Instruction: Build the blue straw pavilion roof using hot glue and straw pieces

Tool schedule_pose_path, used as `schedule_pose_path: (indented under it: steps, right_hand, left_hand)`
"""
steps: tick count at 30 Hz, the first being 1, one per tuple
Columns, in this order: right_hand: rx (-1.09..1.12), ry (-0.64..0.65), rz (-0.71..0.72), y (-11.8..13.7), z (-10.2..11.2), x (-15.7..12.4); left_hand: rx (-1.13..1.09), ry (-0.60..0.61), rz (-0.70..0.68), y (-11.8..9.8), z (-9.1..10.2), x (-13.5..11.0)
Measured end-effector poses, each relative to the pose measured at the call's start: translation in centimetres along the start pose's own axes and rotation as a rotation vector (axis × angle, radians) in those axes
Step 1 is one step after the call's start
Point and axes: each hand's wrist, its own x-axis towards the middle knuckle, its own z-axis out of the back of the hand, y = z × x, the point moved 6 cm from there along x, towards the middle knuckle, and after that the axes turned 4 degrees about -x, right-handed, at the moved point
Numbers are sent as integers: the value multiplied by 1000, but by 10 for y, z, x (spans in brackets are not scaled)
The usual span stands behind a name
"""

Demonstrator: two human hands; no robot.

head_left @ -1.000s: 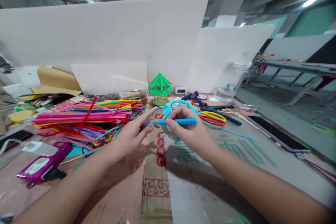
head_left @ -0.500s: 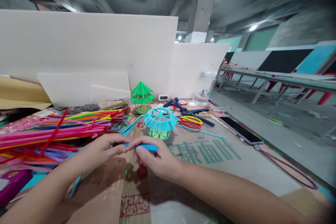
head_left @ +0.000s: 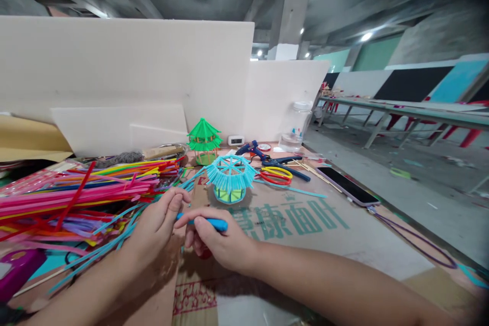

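Observation:
My right hand [head_left: 219,239] is closed round a slim blue pen-shaped tool [head_left: 217,224], its thick end pointing right; the exact kind does not show. Close by on the left, my left hand [head_left: 162,214] has its fingers curled and thumb pressed in; whatever is in them is hidden. Just beyond the hands stands a small model pavilion with a light-blue roof [head_left: 232,172] of short sticks and a yellow-green base [head_left: 229,194]. Behind it is a finished-looking model with a green roof [head_left: 204,135]. Light-blue strips [head_left: 118,232] lie beside my left forearm.
A heap of coloured pipe cleaners [head_left: 95,193] fills the left. At the back are a glue gun [head_left: 254,150], pliers [head_left: 284,163], yellow and red rings [head_left: 277,175] and a clear jar [head_left: 300,122]. A phone [head_left: 347,186] with a cord lies right. White boards [head_left: 126,71] stand behind.
My left hand has drawn back from the blue tool's tip and turned upward, fingers curled. My right hand keeps the tool and has shifted slightly. The view has moved a little.

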Motion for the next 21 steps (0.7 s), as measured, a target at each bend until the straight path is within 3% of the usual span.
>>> schedule_pose_path:
  steps: [3, 9, 10, 13, 17, 21]
  right_hand:
    - [39, 3, 8, -3, 0, 0]
    - [-27, -43, 9, -5, -1, 5]
    - [-27, -68, -15, -7, -1, 5]
    - [-78, -149, -76, -7, 2, 3]
    - [-386, -99, 124, 29, -1, -2]
    - [-433, 38, 340, 84, -8, -11]
  left_hand:
    - [-15, -16, 27, -4, -4, -3]
    - [-160, 117, 46, -5, -14, 2]
    - [-140, 109, 19, -2, -10, 7]
    - [55, -71, 0, 22, 20, 24]
    - [352, -151, 53, 57, 44, 38]
    - [584, 2, -25, 71, 29, 39]
